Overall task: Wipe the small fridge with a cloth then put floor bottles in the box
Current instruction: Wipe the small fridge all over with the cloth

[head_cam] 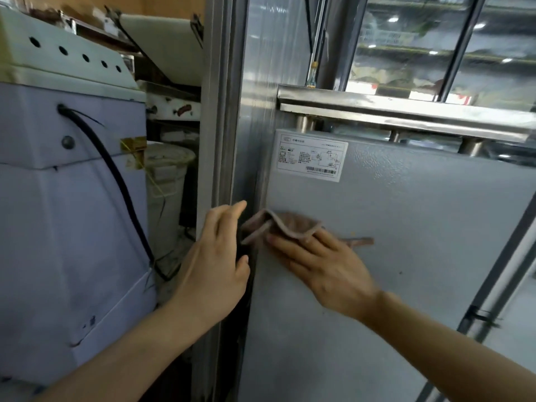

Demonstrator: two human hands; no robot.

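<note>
While the right hand [327, 265] presses the cloth [285, 224] flat-fingered against the small fridge [406, 242] side panel near its left edge, the left hand [216, 256] — fingers loosely curled, holding nothing visible — rests at that edge, so wiping is under way; next, sweep across the panel — no bottles or box in view.

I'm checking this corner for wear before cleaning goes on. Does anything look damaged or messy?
Yes. The white panel behind the purple-grey machine shows rusty, chipped patches. Yellowed tape is peeling at the machine's edge. The fridge side being wiped with the cloth looks sound.
</note>
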